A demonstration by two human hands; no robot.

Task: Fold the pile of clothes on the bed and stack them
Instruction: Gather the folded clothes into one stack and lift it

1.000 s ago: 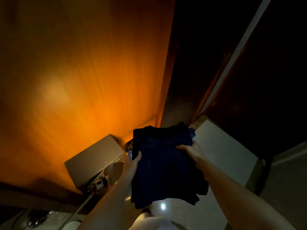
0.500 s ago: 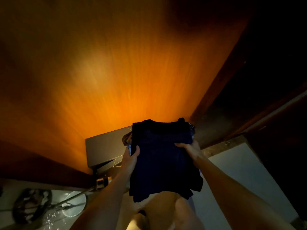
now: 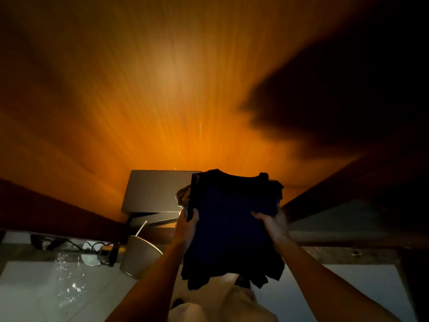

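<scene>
A stack of folded dark clothes (image 3: 232, 226), navy on top, hangs in the air in front of me, low in the centre of the head view. My left hand (image 3: 187, 225) grips its left edge with the thumb on top. My right hand (image 3: 271, 223) clamps the right edge the same way. Lower layers droop below the stack toward my legs. A bit of lighter fabric (image 3: 183, 196) pokes out at the stack's far left corner. The bed is out of view.
An orange-lit wooden panel (image 3: 162, 101) fills the view ahead, dark at the right. A grey box (image 3: 153, 194) sits against it behind the stack. A beige bin (image 3: 139, 256) with a stick stands at the lower left, beside cables (image 3: 58, 244) and crumpled plastic on the pale floor (image 3: 348, 282).
The view has swung left while both hands keep hold of the stack. The grey box now sits straight behind the stack, and the bin has come into view at the lower left.
</scene>
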